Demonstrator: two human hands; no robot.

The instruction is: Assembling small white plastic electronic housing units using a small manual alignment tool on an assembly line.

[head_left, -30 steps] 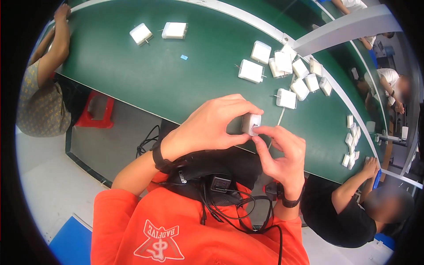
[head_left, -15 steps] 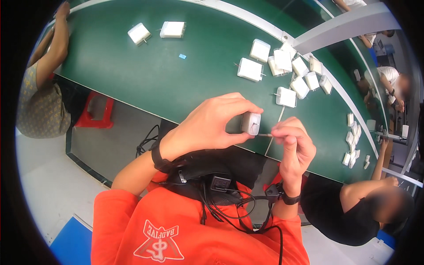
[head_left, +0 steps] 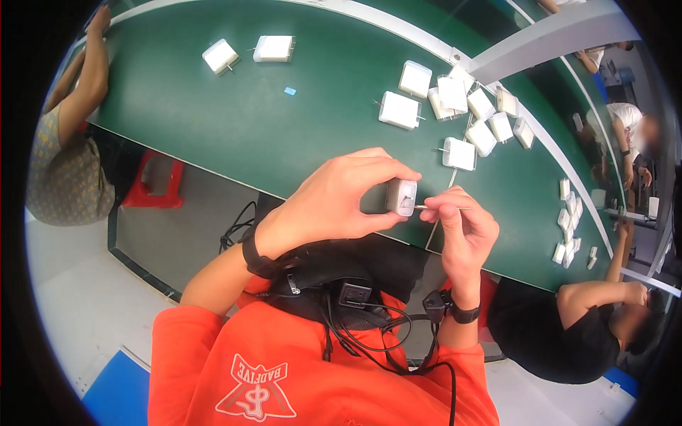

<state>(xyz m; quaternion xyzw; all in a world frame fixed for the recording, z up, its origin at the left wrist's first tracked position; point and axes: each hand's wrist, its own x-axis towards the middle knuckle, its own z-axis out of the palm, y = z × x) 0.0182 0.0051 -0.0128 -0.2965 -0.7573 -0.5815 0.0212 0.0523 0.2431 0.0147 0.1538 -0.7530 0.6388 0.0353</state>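
Seen from the head camera, the left hand (head_left: 334,202) is curled around a small white block (head_left: 401,197), gripping it between thumb and fingers so that one pale end face points toward the other hand; the block is held in the air just over the near edge of the green table (head_left: 284,135). The right hand (head_left: 462,231) is closed in a pinch, its thumb and forefinger clamped on a thin wire (head_left: 435,207) whose tip touches the exposed end face of the block. Both wrists wear dark bands, and dark cables hang against the orange shirt (head_left: 298,362) below. Farther out on the table lies a cluster of white blocks (head_left: 462,106) with thin leads sticking out, and two more white blocks (head_left: 249,51) sit well apart near the far left. A small blue scrap (head_left: 290,91) lies between those groups. A person's bare arm (head_left: 89,74) rests on the table's left end, and another person in a black shirt (head_left: 550,330) sits at the lower right.
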